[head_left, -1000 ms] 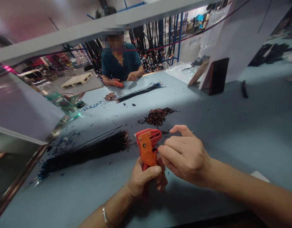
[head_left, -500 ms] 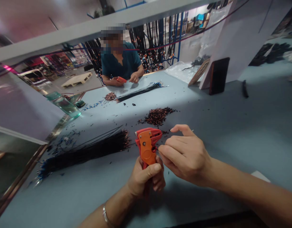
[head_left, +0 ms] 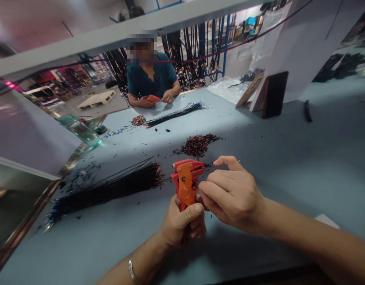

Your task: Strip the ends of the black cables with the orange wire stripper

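Note:
My left hand [head_left: 182,223] is wrapped round the handles of a red and orange wire stripper [head_left: 186,184], held upright over the blue table [head_left: 304,158]. My right hand [head_left: 230,192] is pinched closed right beside the tool's jaws, holding something thin that I cannot make out. A bundle of black wires [head_left: 111,190] lies just left of the tool. A heap of small dark and copper scraps [head_left: 197,144] lies behind it.
Across the table a person in a teal shirt [head_left: 149,79] holds a red tool [head_left: 154,98] next to another wire bundle [head_left: 176,113] and a scrap pile [head_left: 137,120]. A dark phone [head_left: 273,94] leans on a white panel at right. A green-tinted glass object [head_left: 81,130] sits left.
My left hand has squeezed the stripper and tilted it slightly right. The person opposite has lifted their red tool off the table.

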`<state>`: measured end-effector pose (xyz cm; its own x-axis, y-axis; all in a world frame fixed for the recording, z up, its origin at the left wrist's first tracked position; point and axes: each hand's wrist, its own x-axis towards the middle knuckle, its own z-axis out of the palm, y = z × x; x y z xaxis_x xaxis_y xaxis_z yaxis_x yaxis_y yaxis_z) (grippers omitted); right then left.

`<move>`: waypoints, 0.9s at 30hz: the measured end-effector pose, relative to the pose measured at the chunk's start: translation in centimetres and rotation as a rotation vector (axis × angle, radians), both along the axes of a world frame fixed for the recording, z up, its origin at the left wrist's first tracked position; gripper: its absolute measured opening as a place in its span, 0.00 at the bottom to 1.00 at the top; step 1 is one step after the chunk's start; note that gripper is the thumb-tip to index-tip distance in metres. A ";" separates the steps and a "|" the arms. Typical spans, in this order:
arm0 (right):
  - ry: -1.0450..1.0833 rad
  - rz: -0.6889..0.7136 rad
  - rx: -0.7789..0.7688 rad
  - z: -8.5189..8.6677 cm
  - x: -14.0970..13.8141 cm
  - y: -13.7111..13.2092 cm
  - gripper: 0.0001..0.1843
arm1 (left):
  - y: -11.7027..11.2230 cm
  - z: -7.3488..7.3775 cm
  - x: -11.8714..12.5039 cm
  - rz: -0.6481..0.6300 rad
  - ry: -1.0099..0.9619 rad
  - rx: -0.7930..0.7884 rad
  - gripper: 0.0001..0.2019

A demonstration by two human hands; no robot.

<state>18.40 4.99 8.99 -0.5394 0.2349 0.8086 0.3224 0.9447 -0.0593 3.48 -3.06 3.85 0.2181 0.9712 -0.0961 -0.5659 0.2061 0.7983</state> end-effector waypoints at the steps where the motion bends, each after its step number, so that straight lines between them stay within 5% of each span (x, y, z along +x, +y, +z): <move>1: 0.001 0.000 0.000 0.0 0.0 0.0 0.14 | 0.0 0.0 0.0 0.002 0.008 -0.002 0.14; 10: -0.002 0.001 -0.029 -0.2 -0.1 0.2 0.12 | 0.1 -0.4 0.3 0.064 0.056 -0.034 0.13; 18: -0.008 0.009 -0.068 -0.3 -0.1 0.7 0.13 | 0.5 0.3 0.3 0.259 0.115 -0.022 0.14; 27: 0.033 0.071 -0.236 -0.7 -0.2 1.3 0.10 | 0.6 0.8 0.2 0.209 -0.028 -0.059 0.13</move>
<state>18.17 6.28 8.33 -0.5354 0.3817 0.7535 0.2494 0.9237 -0.2908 3.64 -2.51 4.64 0.0158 0.9884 -0.1513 -0.6232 0.1281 0.7715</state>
